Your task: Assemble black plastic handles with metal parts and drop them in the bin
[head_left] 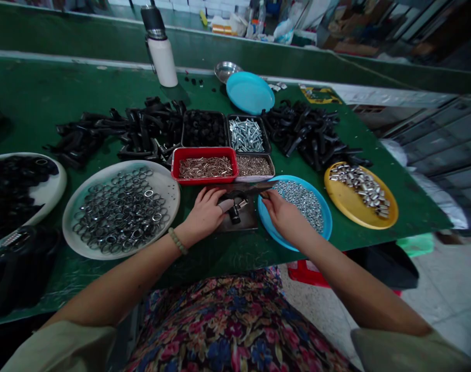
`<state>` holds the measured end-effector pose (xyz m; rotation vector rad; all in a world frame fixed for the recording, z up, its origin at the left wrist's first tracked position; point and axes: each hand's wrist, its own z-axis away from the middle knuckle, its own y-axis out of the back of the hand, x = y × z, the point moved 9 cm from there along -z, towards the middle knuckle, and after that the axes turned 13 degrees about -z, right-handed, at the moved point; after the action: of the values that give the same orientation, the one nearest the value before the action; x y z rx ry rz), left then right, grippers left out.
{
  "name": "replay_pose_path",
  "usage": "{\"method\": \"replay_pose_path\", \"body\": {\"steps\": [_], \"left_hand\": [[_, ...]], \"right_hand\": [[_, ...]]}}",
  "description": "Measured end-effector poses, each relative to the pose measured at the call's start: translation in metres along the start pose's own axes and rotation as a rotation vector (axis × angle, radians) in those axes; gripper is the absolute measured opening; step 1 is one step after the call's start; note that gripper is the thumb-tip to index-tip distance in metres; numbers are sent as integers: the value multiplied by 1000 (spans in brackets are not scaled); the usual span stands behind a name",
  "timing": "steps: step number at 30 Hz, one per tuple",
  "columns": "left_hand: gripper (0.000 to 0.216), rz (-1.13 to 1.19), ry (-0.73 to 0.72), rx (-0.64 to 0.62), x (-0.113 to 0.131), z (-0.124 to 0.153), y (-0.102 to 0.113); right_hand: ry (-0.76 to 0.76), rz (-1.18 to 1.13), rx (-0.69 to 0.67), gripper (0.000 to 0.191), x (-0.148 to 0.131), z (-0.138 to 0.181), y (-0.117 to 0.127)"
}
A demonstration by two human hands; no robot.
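Note:
A black plastic handle-like part [254,189] with a small shiny metal piece [242,203] lies over a dark flat plate [239,226] at the table's near edge. My left hand [205,214] is closed around its left end, and a bracelet circles that wrist. Pinched fingers of my right hand [282,211] are at its right end; whether they also hold something small is hidden. Just under my right hand sits a blue tray of small silver nuts [303,201]. To the left of my left hand is a white tray of metal rings [123,212].
Behind the plate stand a red bin of copper-coloured pins [205,168], a bin of screws [246,135] and a bin of black pieces [204,129]. Black handles [307,132] are heaped nearby. A yellow tray [355,212] holds metal sleeves. A white flask [163,59] stands farther back.

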<state>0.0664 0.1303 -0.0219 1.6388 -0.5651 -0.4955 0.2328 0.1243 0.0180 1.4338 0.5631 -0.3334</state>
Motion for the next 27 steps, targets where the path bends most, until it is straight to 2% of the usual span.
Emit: {"method": "replay_pose_path", "body": {"steps": [2, 5, 8, 11, 13, 15, 16, 17, 19, 22, 25, 27], "left_hand": [[39, -22, -12, -6, 5, 1, -1], [46, -16, -52, -71, 14, 5, -9], [48, 44, -46, -109, 18, 8, -7], [41, 272, 1, -107, 13, 1, 9], [36, 551, 21, -151, 8, -8, 13], [33, 788, 55, -245, 5, -17, 5], [32, 824, 85, -289, 2, -20, -1], [31, 787, 119, -313, -2, -21, -8], [28, 550, 167, -298, -9, -17, -15], [27, 175, 179, -241, -11, -1, -7], [29, 19, 158, -226, -8, 0, 10], [31, -31, 143, -129, -9, -24, 28]], "right_hand": [[-21, 16, 113, 32, 10, 0, 14], [-141, 165, 222, 36, 52, 6, 30], [-271, 371, 255, 38, 107, 16, 38], [-229, 518, 259, 35, 130, 18, 43], [-110, 516, 301, 33, 119, 7, 49], [20, 429, 316, 34, 96, -18, 52], [84, 375, 275, 34, 83, -36, 49], [135, 340, 199, 33, 70, -56, 42], [156, 356, 67, 30, 54, -95, 27], [132, 413, -52, 25, 45, -137, 7], [130, 408, -72, 22, 47, -152, -6], [131, 403, -68, 24, 49, -152, -9]]}}
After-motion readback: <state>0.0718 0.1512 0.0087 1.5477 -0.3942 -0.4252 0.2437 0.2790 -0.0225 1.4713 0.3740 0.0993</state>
